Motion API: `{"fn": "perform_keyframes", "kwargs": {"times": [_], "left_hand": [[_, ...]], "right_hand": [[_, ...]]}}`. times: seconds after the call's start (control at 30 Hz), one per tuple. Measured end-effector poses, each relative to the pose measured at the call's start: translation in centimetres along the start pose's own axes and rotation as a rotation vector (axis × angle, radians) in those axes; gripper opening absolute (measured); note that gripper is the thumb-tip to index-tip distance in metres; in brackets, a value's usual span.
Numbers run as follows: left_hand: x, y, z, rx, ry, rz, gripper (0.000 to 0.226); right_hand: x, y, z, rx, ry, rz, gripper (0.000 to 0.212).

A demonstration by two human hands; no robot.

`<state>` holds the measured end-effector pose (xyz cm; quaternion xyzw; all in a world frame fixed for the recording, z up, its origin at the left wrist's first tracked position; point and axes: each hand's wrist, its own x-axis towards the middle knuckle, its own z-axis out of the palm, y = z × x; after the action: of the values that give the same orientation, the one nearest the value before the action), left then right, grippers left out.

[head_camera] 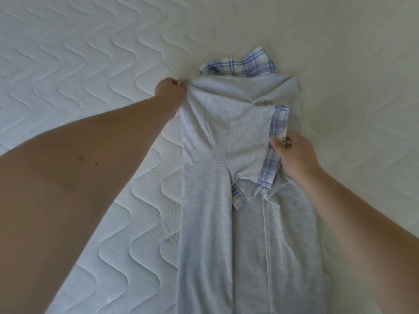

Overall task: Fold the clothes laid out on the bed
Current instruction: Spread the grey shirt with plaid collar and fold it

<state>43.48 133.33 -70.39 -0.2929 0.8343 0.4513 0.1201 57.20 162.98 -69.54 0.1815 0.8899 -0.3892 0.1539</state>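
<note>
White quilted mattress [79, 64] bears a grey shirt [215, 200]; left hand [169, 90] fingers pinch its shoulder, right hand [294, 155] fingers its plaid cuff [277, 123].

I have only one view, from the camera on the person's head, and it looks forward and down along both forearms. It is close: the left hand [169, 90] reaches far ahead, the right hand [292, 152] is nearer. Beyond both hands the quilted mattress [79, 64] fills the frame.
</note>
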Motion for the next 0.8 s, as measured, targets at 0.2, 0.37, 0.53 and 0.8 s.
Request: {"fn": "perform_keyframes", "kwargs": {"times": [0.2,0.37,0.53,0.8], "left_hand": [[-0.1,0.6,0.3,-0.059,-0.079,-0.089,0.042],[-0.1,0.0,-0.7,-0.220,-0.219,-0.073,0.034],[-1.1,0.9,0.5,-0.017,0.090,0.106,0.015],[-12.5,-2.8,3.1,0.247,0.058,0.722,0.014]], "right_hand": [[-0.8,-0.3,0.0,0.133,-0.250,0.133,0.035],[-1.0,-0.8,-0.7,-0.034,-0.327,0.056,0.039],[-1.6,-0.3,-0.3,-0.056,-0.209,-0.001,0.031],[-4.2,1.7,-0.3,-0.197,-0.247,0.068,0.054]]}}
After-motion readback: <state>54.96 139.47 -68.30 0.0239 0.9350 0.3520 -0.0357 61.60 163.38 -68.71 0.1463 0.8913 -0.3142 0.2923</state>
